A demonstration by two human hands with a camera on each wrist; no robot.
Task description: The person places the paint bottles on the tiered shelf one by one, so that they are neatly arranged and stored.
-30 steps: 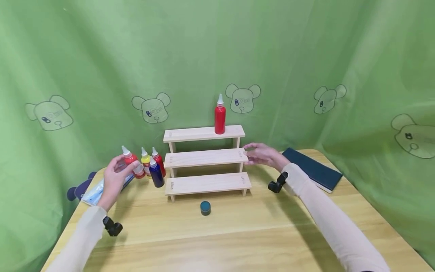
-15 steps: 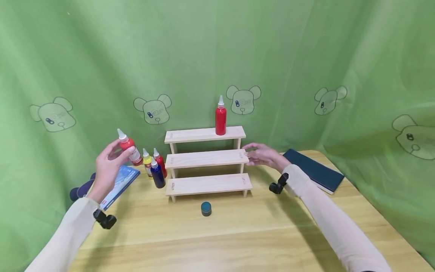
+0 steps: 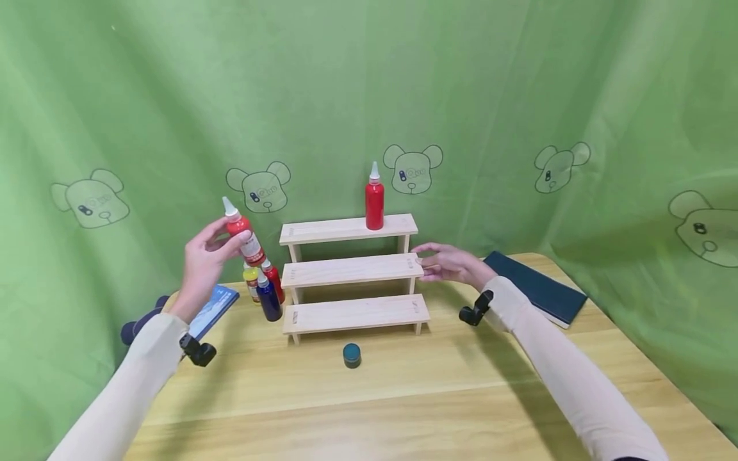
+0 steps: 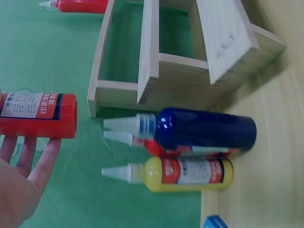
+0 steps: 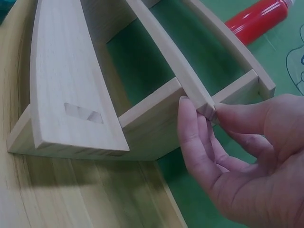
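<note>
My left hand (image 3: 210, 259) holds a red squeeze bottle (image 3: 246, 242) with a white pointed nozzle, tilted and lifted above the table. Just beneath it stand a yellow bottle (image 3: 251, 282), another red bottle (image 3: 273, 276) and a dark blue bottle (image 3: 268, 299), side by side. To their right is a three-step wooden display rack (image 3: 353, 270). At the rack's right side my right hand (image 5: 251, 156) pinches the end of the middle step (image 5: 173, 52) between thumb and fingers. A further red bottle (image 3: 375, 205) stands upright on the top step, right of its centre.
In front of the rack sits a small dark teal jar (image 3: 352, 355). A blue book (image 3: 216, 307) and a dark purple item (image 3: 138, 323) lie at the table's left edge. Behind the right hand is a dark green notebook (image 3: 536, 288). Green curtain (image 3: 323, 83) surrounds the table.
My left hand first raised the red bottle up and left, away from the other bottles, then brought it back right and higher, over them. The right hand stays on the rack.
</note>
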